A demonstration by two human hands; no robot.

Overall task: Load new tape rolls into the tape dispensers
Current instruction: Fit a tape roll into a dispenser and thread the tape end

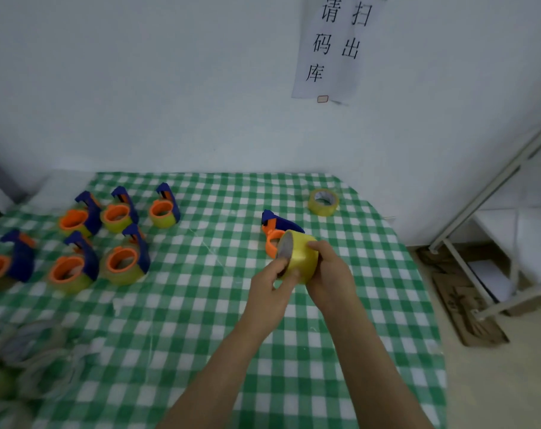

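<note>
Both hands are closed on one yellow tape roll (298, 258): the left hand (274, 281) pinches its near end and the right hand (329, 272) curls round its side, just above the checked desk (201, 335). Just behind that roll lies one empty blue-and-orange dispenser (278, 226). Farther behind, to the right, sits a second loose roll (323, 202). Well to the left of the held roll stand six loaded dispensers (127, 255), in two rows of three.
</note>
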